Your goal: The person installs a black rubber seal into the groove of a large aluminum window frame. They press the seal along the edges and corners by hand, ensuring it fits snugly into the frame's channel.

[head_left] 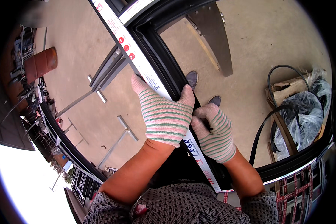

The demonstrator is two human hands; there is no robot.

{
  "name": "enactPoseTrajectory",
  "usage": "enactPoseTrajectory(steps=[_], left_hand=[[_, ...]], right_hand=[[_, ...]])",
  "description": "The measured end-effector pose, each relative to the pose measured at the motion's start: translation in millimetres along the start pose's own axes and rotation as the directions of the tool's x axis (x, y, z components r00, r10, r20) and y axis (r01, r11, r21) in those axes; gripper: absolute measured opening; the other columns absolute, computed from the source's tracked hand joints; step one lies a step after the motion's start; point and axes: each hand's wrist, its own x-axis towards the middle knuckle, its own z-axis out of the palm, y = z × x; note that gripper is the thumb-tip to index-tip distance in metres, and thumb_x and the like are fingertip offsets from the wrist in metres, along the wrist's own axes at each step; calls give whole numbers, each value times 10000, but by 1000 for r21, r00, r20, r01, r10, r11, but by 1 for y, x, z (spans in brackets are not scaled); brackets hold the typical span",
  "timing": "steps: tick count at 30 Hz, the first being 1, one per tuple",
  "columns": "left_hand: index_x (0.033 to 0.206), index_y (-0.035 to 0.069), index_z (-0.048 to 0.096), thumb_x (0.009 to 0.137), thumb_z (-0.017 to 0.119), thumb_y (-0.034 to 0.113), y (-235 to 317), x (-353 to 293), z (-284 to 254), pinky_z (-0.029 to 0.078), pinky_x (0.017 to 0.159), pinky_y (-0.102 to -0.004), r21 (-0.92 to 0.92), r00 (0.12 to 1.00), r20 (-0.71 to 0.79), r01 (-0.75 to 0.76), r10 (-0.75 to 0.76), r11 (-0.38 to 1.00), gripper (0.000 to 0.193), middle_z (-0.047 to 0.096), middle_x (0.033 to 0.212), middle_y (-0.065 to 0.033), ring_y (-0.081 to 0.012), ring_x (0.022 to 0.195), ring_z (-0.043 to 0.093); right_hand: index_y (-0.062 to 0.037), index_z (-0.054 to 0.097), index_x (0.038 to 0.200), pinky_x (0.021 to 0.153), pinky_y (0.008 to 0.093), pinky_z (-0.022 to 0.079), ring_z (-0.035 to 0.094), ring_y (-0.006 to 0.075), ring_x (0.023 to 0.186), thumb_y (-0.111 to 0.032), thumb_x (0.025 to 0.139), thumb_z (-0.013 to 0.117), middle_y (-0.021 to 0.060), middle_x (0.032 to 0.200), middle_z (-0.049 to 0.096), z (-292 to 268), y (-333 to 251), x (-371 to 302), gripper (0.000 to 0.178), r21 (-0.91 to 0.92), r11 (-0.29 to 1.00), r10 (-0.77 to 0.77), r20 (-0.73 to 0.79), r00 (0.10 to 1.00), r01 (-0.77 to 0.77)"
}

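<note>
A black window frame (170, 62), with white printed protective film (153, 80) along its face, runs diagonally in front of me. My left hand (164, 115), in a pink glove with green stripes, is wrapped across this bar, thumb on the inner side and fingertips over the outer edge. Just right of it, my right hand (214, 130) wears a matching glove. Its fingers are curled and pressed together against the bar's inner edge; whatever lies between them is hidden.
Metal stands (127, 128) support framework at left. A rusty drum (41, 65) lies farther off. Right of me, clear plastic wrapping (300, 119) and torn cardboard (287, 91) lie near a looped black strip (259, 138). A dark curved panel (212, 37) is ahead. My shoes (192, 79) show below.
</note>
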Motion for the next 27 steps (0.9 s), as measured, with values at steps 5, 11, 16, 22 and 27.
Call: enactPoseTrajectory(steps=[5,11,16,22,27], left_hand=[[1555,-102,186,773,815,101,15,4,-1,533,1039,-380,-39,993,37,116,-115,992,1024,524,1309,-246,-302,1125,611],[1487,-93,236,814,792,88,11,3,3,540,974,-378,25,998,-57,22,-21,999,891,560,1227,-238,-292,1061,623],[1446,-89,276,888,766,122,8,0,3,543,930,-379,-31,998,-57,-34,32,999,771,585,1182,-230,-277,1028,628],[1387,-90,325,949,752,202,7,6,-3,549,891,-396,-54,997,-42,-73,70,996,678,623,1116,-217,-279,970,645],[1392,-101,322,993,738,270,-4,15,-12,547,886,-382,-43,987,31,-156,157,987,686,636,1115,-220,-265,962,651]], right_hand=[[-36,660,998,688,431,514,648,337,750,-2,888,761,142,862,647,3,4,2,153,18,999,-40,-30,999,40],[-38,670,1026,699,396,526,654,297,763,-26,929,751,135,882,656,0,2,2,128,53,999,-4,-3,1000,4],[-29,676,1047,704,373,533,666,280,771,-56,958,741,138,896,667,-1,3,3,114,60,998,1,3,1000,-1],[-10,678,1027,769,400,560,694,327,841,-42,940,735,166,918,690,-1,-4,5,108,71,993,93,9,996,-93],[0,688,1022,781,415,564,701,343,851,-101,972,714,177,938,701,-6,-10,7,116,45,980,192,30,981,-194]])
